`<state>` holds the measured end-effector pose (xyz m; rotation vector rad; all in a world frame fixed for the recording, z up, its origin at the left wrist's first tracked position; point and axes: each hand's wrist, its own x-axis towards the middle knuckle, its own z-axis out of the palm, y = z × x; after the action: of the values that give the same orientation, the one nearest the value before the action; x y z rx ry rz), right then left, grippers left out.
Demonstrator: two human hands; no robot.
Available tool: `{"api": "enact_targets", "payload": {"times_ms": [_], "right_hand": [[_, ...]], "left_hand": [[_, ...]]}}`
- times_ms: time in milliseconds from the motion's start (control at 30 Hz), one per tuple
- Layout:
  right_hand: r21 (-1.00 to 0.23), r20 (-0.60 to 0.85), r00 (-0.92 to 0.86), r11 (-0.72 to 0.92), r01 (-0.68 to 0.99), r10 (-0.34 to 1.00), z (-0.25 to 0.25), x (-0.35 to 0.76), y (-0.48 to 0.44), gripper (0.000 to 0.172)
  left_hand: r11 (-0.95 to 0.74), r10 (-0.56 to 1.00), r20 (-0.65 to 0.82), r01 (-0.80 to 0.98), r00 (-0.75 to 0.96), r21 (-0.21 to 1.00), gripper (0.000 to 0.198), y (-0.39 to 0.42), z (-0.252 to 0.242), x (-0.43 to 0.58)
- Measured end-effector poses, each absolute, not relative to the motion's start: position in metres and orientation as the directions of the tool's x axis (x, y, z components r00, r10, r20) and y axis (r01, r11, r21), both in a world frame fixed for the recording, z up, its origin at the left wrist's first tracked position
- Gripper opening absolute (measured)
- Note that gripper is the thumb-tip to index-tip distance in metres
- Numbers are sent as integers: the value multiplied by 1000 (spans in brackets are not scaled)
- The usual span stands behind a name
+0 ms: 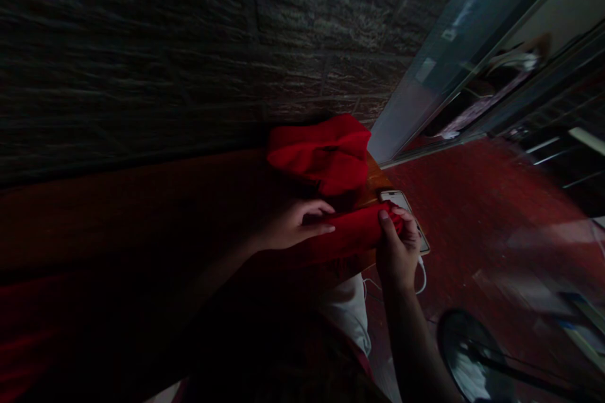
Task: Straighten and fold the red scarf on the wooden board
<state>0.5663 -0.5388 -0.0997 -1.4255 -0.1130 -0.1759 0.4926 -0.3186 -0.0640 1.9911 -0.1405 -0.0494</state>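
Note:
A strip of red cloth (352, 230) stretches across the wooden table in front of me. My right hand (401, 245) pinches its bunched right end between thumb and fingers. Over the left part of the strip is my left hand (290, 225), its thumb and fingers apart. The thumb appears to touch the cloth, though the dimness hides how firmly. Behind the strip, a folded heap of red cloth (321, 154) lies against the wall. A phone (420, 233) lies partly behind my right hand at the table's right end.
A rough block wall (189, 63) runs along the back of the wooden table (142, 201). A white cable (422, 280) hangs from the phone. On the red floor (472, 201) at lower right stands a round dark fan-like object (472, 352). A doorway opens at upper right.

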Motion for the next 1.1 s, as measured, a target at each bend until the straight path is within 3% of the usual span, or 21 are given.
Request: {"api": "enact_targets", "payload": {"times_ms": [67, 167, 333, 433, 500, 700, 867, 967, 1100], "right_hand": [[-971, 201, 979, 122, 205, -41, -104, 571, -537, 24], [-975, 216, 976, 50, 215, 20, -112, 581, -539, 26], [-942, 161, 954, -249, 225, 254, -111, 584, -561, 41], [-735, 190, 920, -571, 365, 343, -94, 577, -579, 42], [-554, 295, 874, -677, 485, 385, -80, 577, -585, 34], [-304, 469, 581, -496, 813, 665, -46, 615, -580, 28], [-416, 284, 338, -202, 887, 897, -39, 635, -565, 27], [-424, 232, 298, -179, 888, 926, -52, 639, -557, 31], [-423, 272, 306, -172, 889, 912, -67, 645, -556, 21]], "left_hand": [[-392, -105, 89, -123, 991, 912, 42, -320, -69, 492], [-459, -103, 152, -183, 983, 869, 28, -320, -77, 489], [-610, -24, 243, -207, 970, 765, 17, -321, -87, 478], [-646, 20, 321, -232, 947, 727, 14, -322, -91, 474], [-668, 47, 356, -236, 933, 706, 13, -324, -94, 474], [-714, 86, 393, -218, 916, 665, 18, -329, -102, 474], [-699, 90, 335, -181, 938, 692, 18, -333, -99, 474], [-675, 125, 297, -138, 947, 725, 19, -335, -99, 475], [-655, 129, 262, -116, 956, 747, 15, -335, -100, 475]]}}
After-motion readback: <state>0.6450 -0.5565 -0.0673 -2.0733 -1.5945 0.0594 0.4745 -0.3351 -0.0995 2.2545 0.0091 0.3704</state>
